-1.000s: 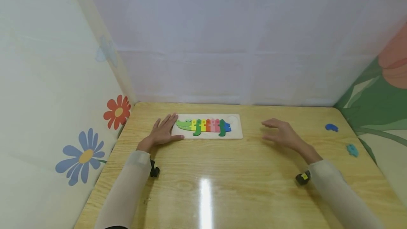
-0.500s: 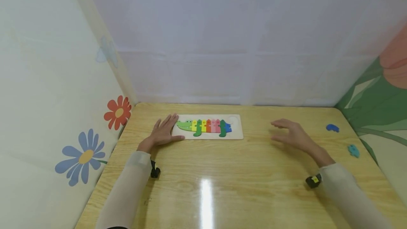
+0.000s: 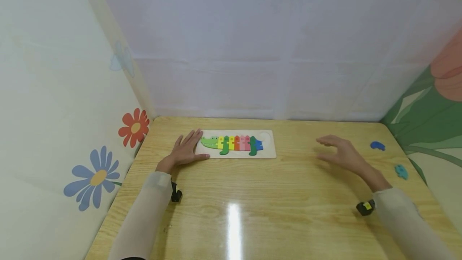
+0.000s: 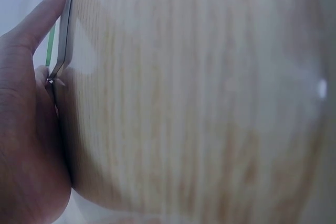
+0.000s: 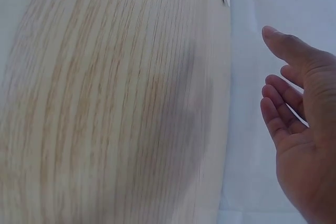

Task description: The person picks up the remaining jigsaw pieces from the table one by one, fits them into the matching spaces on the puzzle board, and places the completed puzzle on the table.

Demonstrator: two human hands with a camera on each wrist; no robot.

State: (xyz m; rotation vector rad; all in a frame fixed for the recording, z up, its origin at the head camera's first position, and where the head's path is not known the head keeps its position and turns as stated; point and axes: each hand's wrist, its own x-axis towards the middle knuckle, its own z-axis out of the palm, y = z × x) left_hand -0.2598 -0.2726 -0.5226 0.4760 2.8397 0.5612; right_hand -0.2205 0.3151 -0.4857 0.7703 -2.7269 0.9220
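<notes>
A crocodile puzzle board lies near the back of the table, with a green head, several coloured body pieces and dark green legs set in it. At its right end a pale round recess shows. My left hand rests at the board's left end, fingers spread and thumb along the front edge; in the left wrist view the thumb touches the board's side. My right hand hovers over the table to the right of the board, fingers loosely bent and holding nothing, as the right wrist view of the hand also shows.
A blue puzzle piece and a teal puzzle piece lie apart on the table's right side. A white cloth wall stands behind the table, and printed panels flank it left and right.
My right hand has moved to the right, away from the board and closer to the blue and teal pieces. The left hand and the board stay in place.
</notes>
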